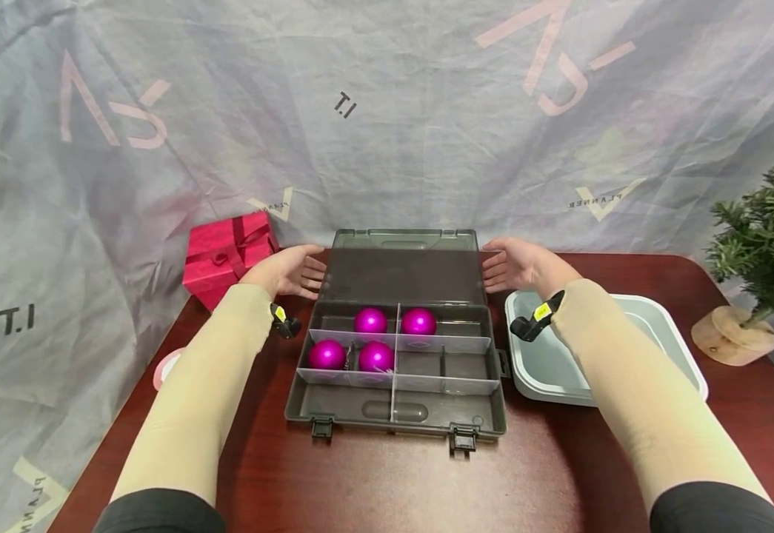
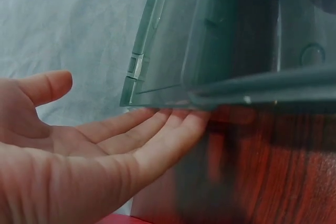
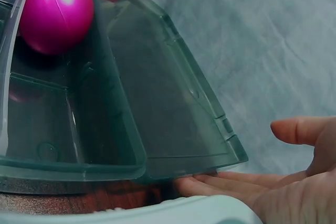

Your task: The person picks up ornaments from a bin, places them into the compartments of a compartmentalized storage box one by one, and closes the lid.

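A smoky translucent compartment box (image 1: 333,400) lies on the table, its lid (image 1: 403,274) swung back toward the curtain. Several shiny magenta balls (image 1: 370,320) sit in it: two in the back row, either side of the long divider, and the others in the left half of the middle row. My left hand (image 1: 293,271) is at the lid's left edge, fingers extended, fingertips reaching just beneath the edge in the left wrist view. At the opposite edge, my right hand (image 1: 518,266) has straight fingers, tips right at the lid's underside (image 3: 184,129), thumb raised apart.
A pale plastic basin (image 1: 676,333) stands right of the box, under my right forearm. Behind my left wrist is a red gift box (image 1: 220,255). A small potted evergreen (image 1: 733,337) is at far right; a pink-rimmed round item (image 1: 163,370) lies left. A grey curtain (image 1: 400,148) hangs behind.
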`<action>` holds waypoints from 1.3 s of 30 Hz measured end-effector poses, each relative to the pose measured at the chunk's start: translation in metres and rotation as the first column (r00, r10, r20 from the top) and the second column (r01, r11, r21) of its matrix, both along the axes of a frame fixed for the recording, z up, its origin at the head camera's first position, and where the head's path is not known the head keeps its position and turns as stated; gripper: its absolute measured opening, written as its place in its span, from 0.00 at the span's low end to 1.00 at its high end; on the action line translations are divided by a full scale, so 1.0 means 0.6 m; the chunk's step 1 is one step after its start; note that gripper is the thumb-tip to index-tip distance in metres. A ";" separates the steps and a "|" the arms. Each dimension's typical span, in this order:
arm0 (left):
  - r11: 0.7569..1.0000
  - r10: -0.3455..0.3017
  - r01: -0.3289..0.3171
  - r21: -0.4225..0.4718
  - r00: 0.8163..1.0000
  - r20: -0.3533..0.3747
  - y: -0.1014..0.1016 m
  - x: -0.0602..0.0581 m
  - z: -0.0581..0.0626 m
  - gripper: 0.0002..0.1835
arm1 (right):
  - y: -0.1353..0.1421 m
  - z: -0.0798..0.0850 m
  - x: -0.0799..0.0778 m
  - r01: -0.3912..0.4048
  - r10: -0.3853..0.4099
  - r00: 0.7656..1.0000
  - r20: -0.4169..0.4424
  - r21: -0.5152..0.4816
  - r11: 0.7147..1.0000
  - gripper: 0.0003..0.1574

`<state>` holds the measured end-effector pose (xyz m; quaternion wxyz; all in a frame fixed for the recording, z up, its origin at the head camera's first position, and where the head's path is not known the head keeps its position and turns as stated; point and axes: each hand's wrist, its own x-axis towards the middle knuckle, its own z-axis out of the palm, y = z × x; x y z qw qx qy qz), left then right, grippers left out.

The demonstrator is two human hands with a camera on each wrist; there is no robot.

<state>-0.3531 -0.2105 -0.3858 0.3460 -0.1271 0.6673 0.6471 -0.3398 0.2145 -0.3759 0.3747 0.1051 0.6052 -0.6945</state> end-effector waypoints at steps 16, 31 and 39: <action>0.997 0.032 -0.043 -0.071 0.988 -0.152 0.022 0.025 0.038 0.38 | -0.007 0.026 0.018 0.071 -0.065 0.989 -0.135 0.041 0.997 0.43; 0.992 -0.028 -0.007 -0.129 0.963 -0.269 0.011 0.064 0.080 0.38 | -0.010 0.077 0.058 0.077 -0.048 0.960 -0.274 0.093 0.993 0.43; 0.981 -0.061 0.004 -0.192 0.954 -0.294 0.004 0.089 0.121 0.44 | 0.002 0.128 0.083 -0.005 0.058 0.955 -0.292 0.179 0.984 0.59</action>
